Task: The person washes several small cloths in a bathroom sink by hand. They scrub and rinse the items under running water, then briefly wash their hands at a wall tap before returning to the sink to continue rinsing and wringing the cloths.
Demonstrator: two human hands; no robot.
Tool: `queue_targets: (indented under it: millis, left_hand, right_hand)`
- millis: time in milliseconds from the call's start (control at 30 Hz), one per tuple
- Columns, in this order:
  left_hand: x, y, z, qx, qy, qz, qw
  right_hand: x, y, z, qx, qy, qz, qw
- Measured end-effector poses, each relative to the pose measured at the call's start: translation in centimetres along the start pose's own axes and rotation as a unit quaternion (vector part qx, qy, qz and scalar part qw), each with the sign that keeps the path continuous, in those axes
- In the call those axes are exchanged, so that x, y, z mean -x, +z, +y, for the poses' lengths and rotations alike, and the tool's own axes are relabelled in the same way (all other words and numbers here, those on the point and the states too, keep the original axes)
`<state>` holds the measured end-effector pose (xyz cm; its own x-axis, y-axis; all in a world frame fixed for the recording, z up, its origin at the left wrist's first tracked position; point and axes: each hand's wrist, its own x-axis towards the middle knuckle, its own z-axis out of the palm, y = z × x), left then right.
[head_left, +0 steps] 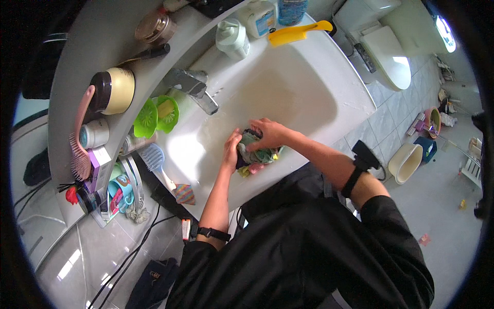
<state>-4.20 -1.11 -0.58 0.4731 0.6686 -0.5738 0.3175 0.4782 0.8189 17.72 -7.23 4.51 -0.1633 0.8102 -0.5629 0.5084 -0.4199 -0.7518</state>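
A bunched, wet-looking bundle of greenish-grey cloth (257, 150) is between my hands at the near edge of the white washbasin (339, 133). My left hand (232, 151) cups its left side with the fingers together. From the right, my right hand (272, 134) curves over its top, the thumb pressed on the cloth. Under the bundle, pink fabric (256, 167) and yellow-green bits show at the rim; I cannot tell if they are separate pieces. The metal faucet (195, 89) extends over the basin, beyond my left hand.
A green soap dish (146, 119), a pump bottle (232, 38) and a yellow comb (297, 33) stand around the basin. A blue hairbrush (156, 158) lies left. Above, a grey shelf (181, 42) carries jars and a pink brush (81, 143). A toilet (388, 58) is at right.
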Motion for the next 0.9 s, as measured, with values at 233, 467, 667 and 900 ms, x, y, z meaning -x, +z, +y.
queue_targets:
  millis: [233, 467, 667, 900]
  left_hand:
    - [1.4, 2.3, 1.0, -0.101, 0.088, 0.022, 0.991]
    - [1.0, 2.7, -0.5, -0.196, 0.088, 0.083, 0.973]
    - [0.2, 2.1, -1.5, -0.300, 0.045, 0.126, 0.945]
    - [-1.7, 2.2, -2.4, -0.336, 0.084, 0.180, 0.921]
  right_hand:
    - [1.3, 1.1, -1.6, 0.058, -0.059, 0.011, 0.997]
    - [0.0, 2.3, -1.1, 0.105, -0.015, -0.006, 0.994]
    - [-1.0, 2.0, -1.6, 0.105, 0.016, -0.007, 0.994]
    - [-2.9, 1.1, -1.2, 0.167, 0.060, -0.111, 0.978]
